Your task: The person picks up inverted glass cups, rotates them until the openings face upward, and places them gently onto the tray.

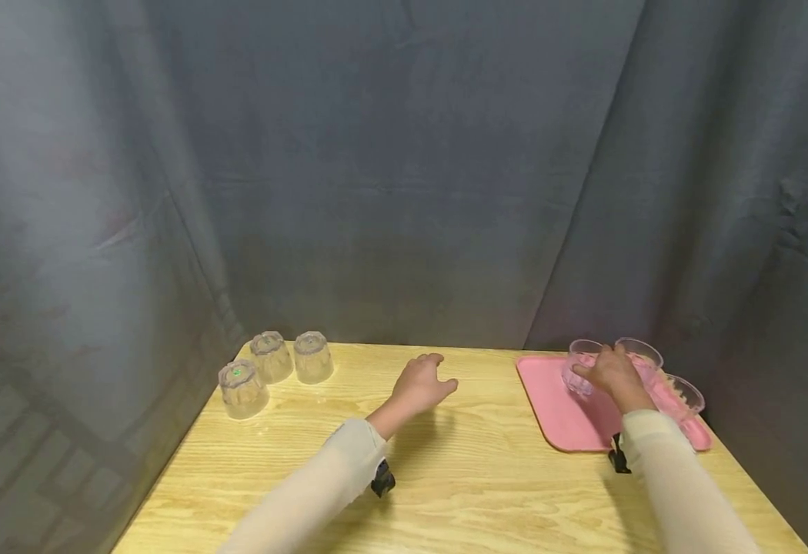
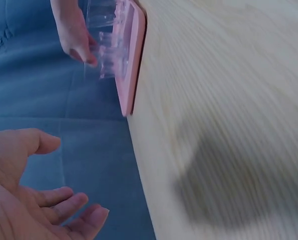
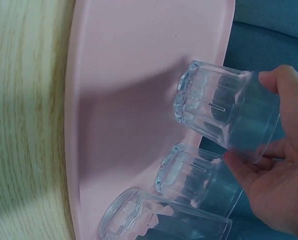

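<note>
My right hand pinches a clear faceted glass near its rim, thumb on one side and fingers on the other. The glass is upright over the pink tray; whether its base touches the tray I cannot tell. Close beside it, two more upright clear glasses, one nearer and one behind, stand on the tray. My left hand is above the middle of the table, holding nothing. In the left wrist view its thumb and fingers are spread apart and loosely bent.
Three clear glasses stand upside down at the table's back left: a front one with a small green mark, a middle one and a right one. Grey curtains hang behind and beside the wooden table.
</note>
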The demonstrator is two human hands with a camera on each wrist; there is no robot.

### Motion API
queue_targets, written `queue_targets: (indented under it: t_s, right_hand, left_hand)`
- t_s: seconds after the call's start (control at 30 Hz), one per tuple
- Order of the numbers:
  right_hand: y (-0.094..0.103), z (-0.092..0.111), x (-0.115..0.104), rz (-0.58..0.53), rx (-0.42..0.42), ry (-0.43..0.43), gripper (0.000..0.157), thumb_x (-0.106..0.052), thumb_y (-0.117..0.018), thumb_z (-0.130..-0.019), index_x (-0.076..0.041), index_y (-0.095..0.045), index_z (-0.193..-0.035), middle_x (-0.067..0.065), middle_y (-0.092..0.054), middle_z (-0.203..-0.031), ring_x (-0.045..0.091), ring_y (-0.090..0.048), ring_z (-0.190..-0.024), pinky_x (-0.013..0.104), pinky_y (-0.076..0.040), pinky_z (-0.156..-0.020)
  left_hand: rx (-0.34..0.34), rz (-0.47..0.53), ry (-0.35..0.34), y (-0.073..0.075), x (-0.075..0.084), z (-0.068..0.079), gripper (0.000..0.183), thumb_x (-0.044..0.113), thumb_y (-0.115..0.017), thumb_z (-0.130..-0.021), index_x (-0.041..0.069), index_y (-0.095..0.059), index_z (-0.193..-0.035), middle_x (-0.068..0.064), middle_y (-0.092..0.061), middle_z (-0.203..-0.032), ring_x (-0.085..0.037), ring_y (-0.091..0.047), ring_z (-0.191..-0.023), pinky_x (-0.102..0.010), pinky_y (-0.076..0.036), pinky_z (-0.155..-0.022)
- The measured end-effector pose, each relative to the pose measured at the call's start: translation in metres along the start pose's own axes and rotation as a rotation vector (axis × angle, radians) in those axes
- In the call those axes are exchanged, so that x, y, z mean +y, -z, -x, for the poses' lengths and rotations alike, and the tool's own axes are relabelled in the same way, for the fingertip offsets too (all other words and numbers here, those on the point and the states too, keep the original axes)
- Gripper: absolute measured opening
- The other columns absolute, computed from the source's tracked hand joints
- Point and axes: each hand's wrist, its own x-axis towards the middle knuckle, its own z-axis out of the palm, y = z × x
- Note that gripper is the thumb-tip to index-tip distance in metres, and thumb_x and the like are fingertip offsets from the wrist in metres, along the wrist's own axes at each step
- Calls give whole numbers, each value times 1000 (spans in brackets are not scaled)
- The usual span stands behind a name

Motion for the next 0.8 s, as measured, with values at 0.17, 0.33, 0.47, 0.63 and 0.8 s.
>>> queue_targets:
  t_s: [0.17, 0.33, 0.47, 0.63, 0.8]
  right_hand:
    - [-1, 3, 5, 13, 0, 12, 92, -46, -62, -94, 33, -31, -130, 55, -26, -130, 68, -36, -119, 74, -38, -99]
    - [-3, 4, 5, 9, -5, 22, 93, -48, -61, -93, 33, -32, -128, 54, -27, -129, 67, -35, -119, 75, -38, -99]
    - [-4, 3, 3, 10, 1, 31, 93, -47, -61, -93, 33, -32, -127, 54, -29, -127, 67, -36, -118, 74, -38, -98]
    - [-4, 2, 2, 9, 7, 36, 93, -47, -61, -94, 34, -30, -128, 55, -28, -127, 68, -37, -118, 74, -38, -99]
    - [-3, 1, 3, 5, 19, 40, 92, -44, -62, -95, 34, -29, -129, 55, -28, -126, 68, -39, -116, 73, -40, -97]
  left_hand:
    - [26, -28, -1, 18, -12, 4, 59, 37, -67, -95, 4, -55, -143, -13, -59, -141, -38, -50, -133, -52, -45, -105]
    - [45, -37, 23, 35, -29, 8, 61, 37, -67, -95, 4, -54, -143, -14, -56, -143, -39, -48, -134, -53, -44, -107]
    - [67, -66, 39, 47, -41, 11, 62, 38, -67, -94, 3, -54, -143, -16, -55, -144, -40, -48, -134, -52, -44, -107]
    - [98, -107, 62, 63, -53, 16, 62, 38, -69, -92, 2, -55, -141, -18, -56, -142, -40, -47, -134, -53, -44, -107]
    - [116, -140, 72, 75, -61, 20, 63, 37, -70, -91, 1, -56, -140, -20, -56, -143, -41, -46, -135, -55, -44, -106]
